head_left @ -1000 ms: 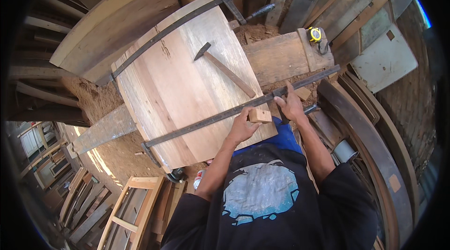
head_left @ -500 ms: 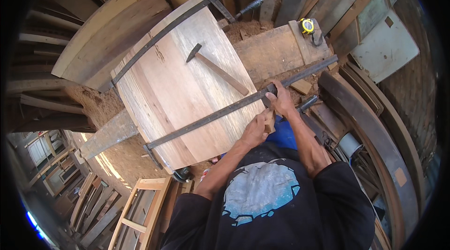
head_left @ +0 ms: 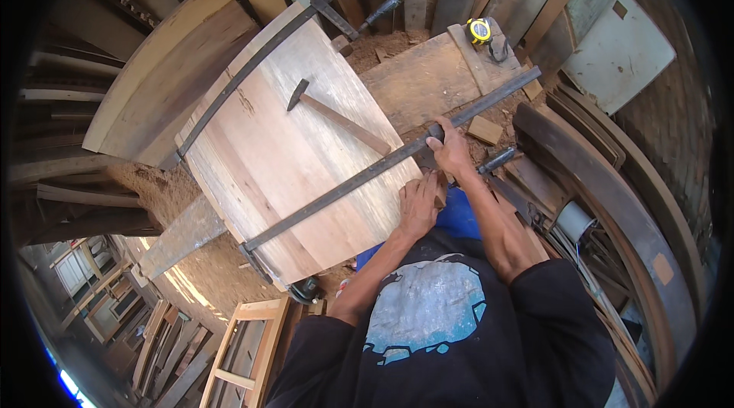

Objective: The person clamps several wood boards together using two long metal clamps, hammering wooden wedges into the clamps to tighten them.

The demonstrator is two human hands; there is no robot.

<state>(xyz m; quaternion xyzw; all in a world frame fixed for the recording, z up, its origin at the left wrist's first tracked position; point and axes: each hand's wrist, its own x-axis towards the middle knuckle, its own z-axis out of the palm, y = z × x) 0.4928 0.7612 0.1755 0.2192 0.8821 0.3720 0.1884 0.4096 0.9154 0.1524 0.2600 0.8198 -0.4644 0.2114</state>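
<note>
A pale wooden panel (head_left: 283,156) of several joined boards lies in front of me. A long dark bar clamp (head_left: 336,192) crosses its near part, running up to the right. My right hand (head_left: 451,149) is closed around this clamp's sliding jaw, just past the panel's right edge. Close below it, my left hand (head_left: 418,205) holds a small wood block (head_left: 441,191) against that edge, fingers reaching onto the panel. The clamp's dark screw handle (head_left: 497,159) sticks out right of my right wrist. A hammer (head_left: 342,123) rests on the panel, its handle end close to the bar.
A second bar clamp (head_left: 248,68) spans the panel's far side. On a plank (head_left: 424,79) at the back right sits a yellow tape measure (head_left: 479,31). A handsaw blade (head_left: 183,236) lies left of the panel. Curved boards (head_left: 604,201) stand at the right, a wooden frame (head_left: 245,354) at lower left.
The whole view has shifted a little. My left hand's fingers have moved up over the block and onto the panel edge. My right hand stays on the clamp jaw.
</note>
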